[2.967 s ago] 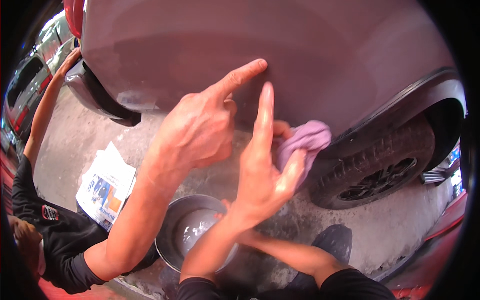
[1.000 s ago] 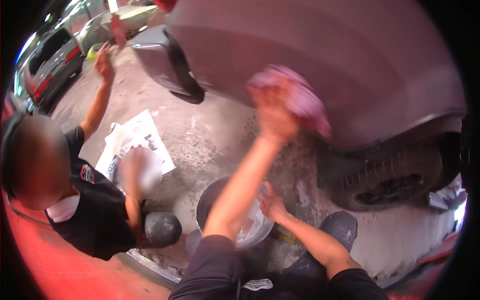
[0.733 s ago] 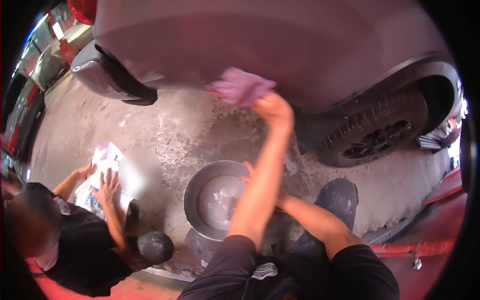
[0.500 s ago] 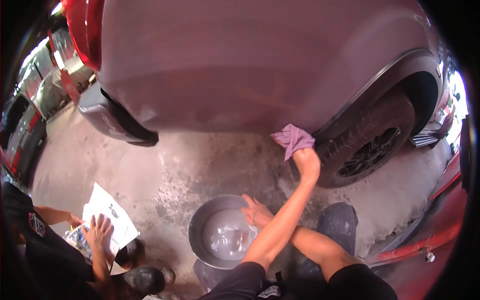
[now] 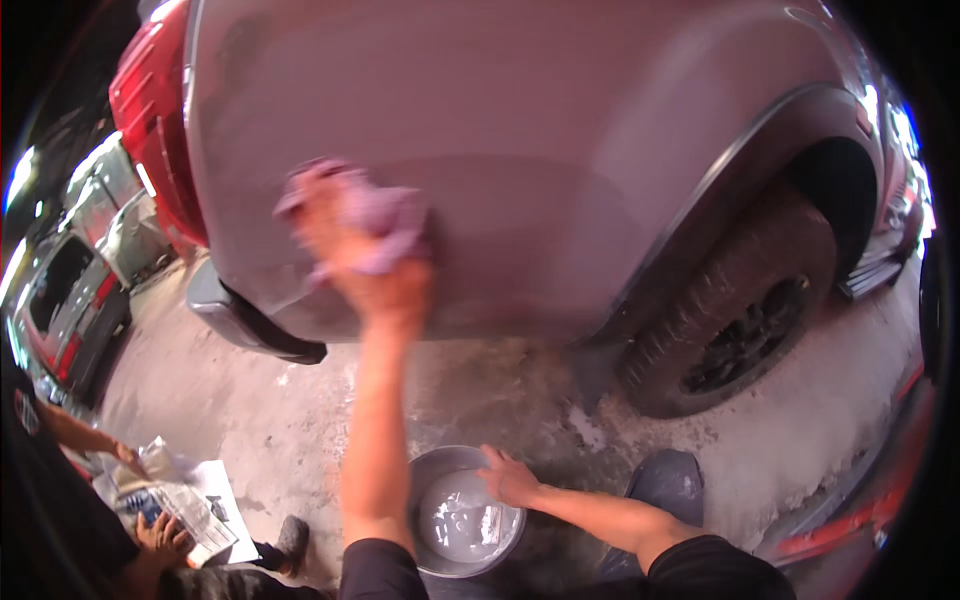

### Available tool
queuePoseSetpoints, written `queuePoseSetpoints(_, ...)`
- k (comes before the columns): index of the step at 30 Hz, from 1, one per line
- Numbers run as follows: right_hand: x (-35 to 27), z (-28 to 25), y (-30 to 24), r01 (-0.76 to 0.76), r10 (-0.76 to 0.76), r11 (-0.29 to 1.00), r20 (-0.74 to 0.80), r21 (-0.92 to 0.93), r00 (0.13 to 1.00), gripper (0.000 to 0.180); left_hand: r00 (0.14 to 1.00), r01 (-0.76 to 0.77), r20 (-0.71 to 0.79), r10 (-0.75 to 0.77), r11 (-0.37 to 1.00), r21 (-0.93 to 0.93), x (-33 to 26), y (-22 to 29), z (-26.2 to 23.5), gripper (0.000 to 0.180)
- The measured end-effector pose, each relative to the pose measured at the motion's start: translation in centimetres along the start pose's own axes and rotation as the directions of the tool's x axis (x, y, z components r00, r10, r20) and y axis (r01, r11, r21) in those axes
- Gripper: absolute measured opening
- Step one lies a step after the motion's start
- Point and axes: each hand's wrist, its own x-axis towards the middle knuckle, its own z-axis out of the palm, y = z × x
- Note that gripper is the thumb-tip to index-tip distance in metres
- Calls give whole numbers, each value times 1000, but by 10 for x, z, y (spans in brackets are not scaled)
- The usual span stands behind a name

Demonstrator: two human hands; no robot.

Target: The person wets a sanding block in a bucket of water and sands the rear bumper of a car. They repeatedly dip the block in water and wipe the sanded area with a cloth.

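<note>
My left hand (image 5: 375,270), smeared by motion, holds a crumpled purple cloth (image 5: 385,212) against the side panel (image 5: 500,220) of a vehicle, left of the wheel arch. The panel has a dull, purplish-grey look. Low in front of me, my right hand (image 5: 510,482) grips the far right rim of a round grey basin (image 5: 420,480). Some fingers hook over the rim, and their tips are partly hidden. Shiny liquid lies inside the basin. My left arm reaches up past the basin's left side.
A dusty tyre (image 5: 690,330) stands at the right. The bumper corner (image 5: 255,320) and red tail light (image 5: 160,120) are at the left. At lower left, a co-worker's hand (image 5: 165,540) holds papers and a packet. Another vehicle (image 5: 65,290) stands behind.
My left hand has swept the cloth from beside the wheel arch leftward and up the panel. My arms are no longer crossed. The view has shifted; the co-worker's papers sit lower.
</note>
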Motion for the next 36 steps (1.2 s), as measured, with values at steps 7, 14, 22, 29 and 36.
queuePoseSetpoints(7, 16, 11, 4, 160, -125, 971, -194, 178, 973, 60, 968, -207, 38, 248, 876, -435, -14, 191, 43, 50)
queuePoseSetpoints(14, -12, 31, 15, 190, -180, 977, -99, 95, 979, 67, 802, 597, 333, -495, 658, -459, -147, 115, -112, 31)
queuePoseSetpoints(22, -95, -10, 160, -210, 203, 973, 77, 100, 976, 56, 130, 918, 555, -822, 311, 245, -363, 208, -310, 23)
queuePoseSetpoints(29, -144, 106, 189, -356, 473, 874, 419, -329, 775, 78, 83, 715, 541, -837, 428, 553, -382, 249, -314, 37)
queuePoseSetpoints(36, -141, 121, 177, -340, 429, 903, 538, -262, 726, 68, -74, 858, 394, -916, 143, 493, -370, 246, -305, 38)
